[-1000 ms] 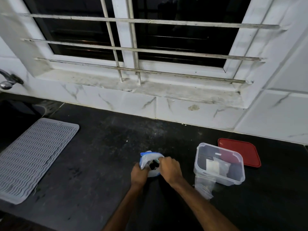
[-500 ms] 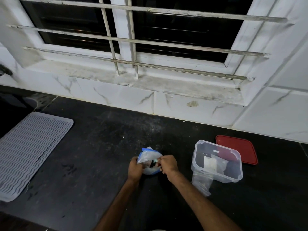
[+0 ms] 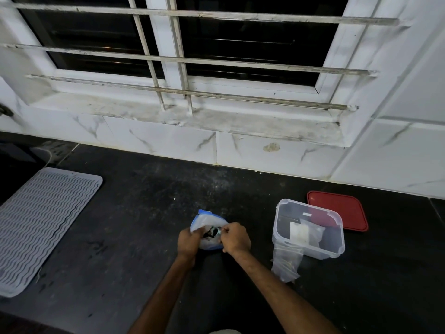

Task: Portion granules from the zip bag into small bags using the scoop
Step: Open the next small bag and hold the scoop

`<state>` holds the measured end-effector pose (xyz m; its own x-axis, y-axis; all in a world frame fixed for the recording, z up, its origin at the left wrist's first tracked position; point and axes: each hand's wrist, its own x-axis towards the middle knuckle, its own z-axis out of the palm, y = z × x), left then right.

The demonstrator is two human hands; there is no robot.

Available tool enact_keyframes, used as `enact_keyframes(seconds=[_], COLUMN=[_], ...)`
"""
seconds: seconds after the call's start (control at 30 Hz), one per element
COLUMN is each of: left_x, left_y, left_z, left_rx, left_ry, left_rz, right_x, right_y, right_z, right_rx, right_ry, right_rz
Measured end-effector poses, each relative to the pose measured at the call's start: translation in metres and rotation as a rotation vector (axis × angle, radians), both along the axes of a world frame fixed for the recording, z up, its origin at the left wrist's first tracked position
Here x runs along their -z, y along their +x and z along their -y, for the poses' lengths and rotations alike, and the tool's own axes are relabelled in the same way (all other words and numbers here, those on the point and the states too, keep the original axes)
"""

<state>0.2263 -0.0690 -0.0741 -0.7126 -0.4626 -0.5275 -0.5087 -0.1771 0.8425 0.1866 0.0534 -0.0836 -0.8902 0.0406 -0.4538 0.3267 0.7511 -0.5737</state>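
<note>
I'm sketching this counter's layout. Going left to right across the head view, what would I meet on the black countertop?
Grey ribbed rubber mat → left hand → blue-edged clear zip bag → right hand → clear plastic container → flat red lid.

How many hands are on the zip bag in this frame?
2. The left hand grips the zip bag at its left side; the right hand pinches its rim on the right. Both hands show fully.
</note>
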Motion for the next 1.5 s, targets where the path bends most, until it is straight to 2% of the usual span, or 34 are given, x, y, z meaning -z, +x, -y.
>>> enact_keyframes(seconds=[0.37, 0.67, 0.73, 0.9, 1.1, 1.3, 1.4, 1.5], left_x=[0.011, 0.000, 0.000, -0.001, -0.014, -0.028, -0.036, -0.046], left_y=[-0.001, 0.001, 0.001, 0.000, 0.008, 0.018, 0.027, 0.038], left_z=[0.002, -0.007, -0.008, -0.010, -0.015, -0.017, -0.015, -0.016], left_rx=[-0.034, -0.087, -0.106, -0.171, -0.053, 0.064, 0.106, 0.079], left_ry=[0.117, 0.090, 0.092, -0.010, -0.160, -0.283, -0.327, -0.377], left_rz=[0.018, -0.056, -0.060, -0.069, -0.114, -0.201, -0.274, -0.326], right_x=[-0.020, -0.021, -0.024, -0.035, -0.044, -0.068, -0.082, -0.100], right_y=[0.001, -0.003, -0.002, 0.005, 0.010, 0.024, 0.030, 0.035], right_z=[-0.009, -0.017, -0.018, -0.019, -0.036, -0.044, -0.054, -0.072], right_rx=[0.016, 0.260, 0.267, 0.072, 0.090, 0.180, 0.159, 0.167], right_ry=[-0.100, -0.282, -0.290, -0.239, -0.313, -0.475, -0.503, -0.576], right_rz=[0.080, 0.268, 0.247, 0.074, 0.015, 0.131, 0.171, 0.197])
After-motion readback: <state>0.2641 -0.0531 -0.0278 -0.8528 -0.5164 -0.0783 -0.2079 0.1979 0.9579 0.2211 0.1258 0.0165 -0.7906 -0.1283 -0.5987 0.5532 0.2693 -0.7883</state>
